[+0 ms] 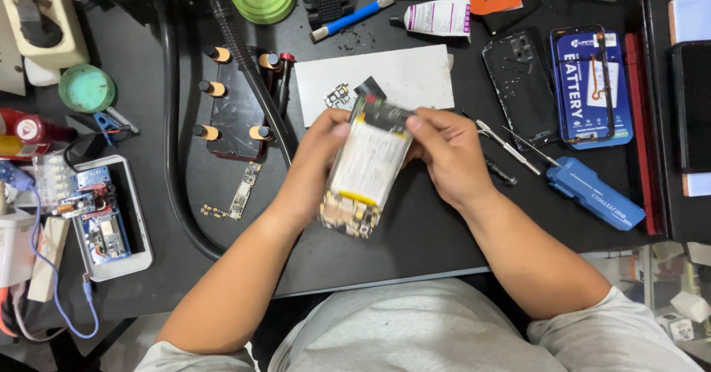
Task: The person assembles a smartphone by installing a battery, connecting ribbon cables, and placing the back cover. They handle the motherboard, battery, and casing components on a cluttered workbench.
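Observation:
I hold an opened phone [368, 166] above the black work mat [415, 231], its white battery and bare circuit boards facing up. My left hand [311, 168] grips its left edge, thumb near the top. My right hand [444, 153] grips the upper right edge, fingertips on the top of the phone near a small black part. Behind the phone lies a white sheet [404, 79] with small metal parts on it.
A clamp holder with a phone screen [233, 113] sits left of centre, a loose circuit strip [243, 190] below it. Tweezers [507, 146], a blue tool [596, 193], a phone back frame [522, 83] and a blue battery box [589, 87] lie right. A white device [111, 220] lies at the left.

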